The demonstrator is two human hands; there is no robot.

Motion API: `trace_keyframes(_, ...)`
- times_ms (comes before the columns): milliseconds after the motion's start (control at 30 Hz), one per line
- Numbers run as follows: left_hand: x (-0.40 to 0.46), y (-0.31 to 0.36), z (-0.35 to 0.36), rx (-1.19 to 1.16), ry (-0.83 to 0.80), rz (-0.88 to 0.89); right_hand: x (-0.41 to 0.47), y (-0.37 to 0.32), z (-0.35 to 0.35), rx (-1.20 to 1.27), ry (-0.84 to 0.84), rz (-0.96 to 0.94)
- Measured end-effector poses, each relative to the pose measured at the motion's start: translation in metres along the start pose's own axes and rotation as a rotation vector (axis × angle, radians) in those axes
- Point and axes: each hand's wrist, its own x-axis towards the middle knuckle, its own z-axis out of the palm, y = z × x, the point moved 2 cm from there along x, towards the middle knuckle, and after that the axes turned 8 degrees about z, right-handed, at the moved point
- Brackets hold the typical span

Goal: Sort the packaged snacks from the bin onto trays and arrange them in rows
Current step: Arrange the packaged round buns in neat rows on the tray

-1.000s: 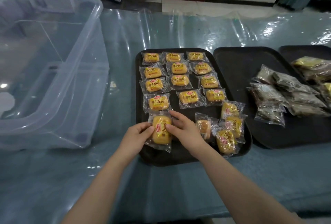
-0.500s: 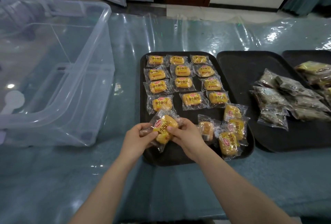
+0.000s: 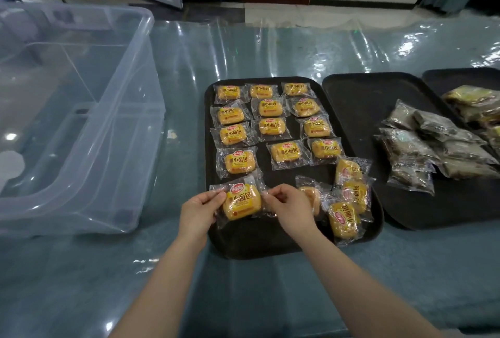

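Observation:
A black tray (image 3: 257, 245) holds several yellow bread packets in rows of three. At the near left of it lies one yellow bread packet (image 3: 241, 201), label facing up and lengthwise across the tray. My left hand (image 3: 198, 209) pinches its left wrapper end and my right hand (image 3: 290, 209) pinches its right end. Just behind it sits the last packet of the left column (image 3: 240, 162). A loose heap of yellow packets (image 3: 347, 199) lies at the tray's near right, one partly hidden by my right hand. The clear plastic bin (image 3: 81, 121) on the left looks empty.
A second black tray (image 3: 359, 110) to the right carries a pile of dark grey packets (image 3: 430, 145). A third tray (image 3: 460, 75) at the far right holds yellowish-brown packets (image 3: 476, 102). The table wears a glossy clear cover over blue cloth.
The packet in my hands has turned from upright to lying crosswise, label upward, and now sits just below the left column. Both hands shifted to its two wrapper ends.

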Motion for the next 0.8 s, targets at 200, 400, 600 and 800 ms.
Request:
trace_keyframes(200,0.014,0.012,0.006,0.362,-0.059,0.208,0.004,0.025,-0.016,-0.775,0.003,-0.253)
trace_keyframes(400,0.0,0.005,0.035,1.029,-0.151,0.648,0.008,0.021,-0.017,-0.7,0.146,-0.37)
trace_keyframes(600,0.0,-0.03,0.051,1.427,-0.547,0.71,0.032,0.023,-0.029,-0.726,0.083,-0.284)
trace_keyframes(800,0.002,-0.038,0.051,1.567,-0.602,0.696,0.046,0.049,-0.067,-0.758,-0.032,-0.044)
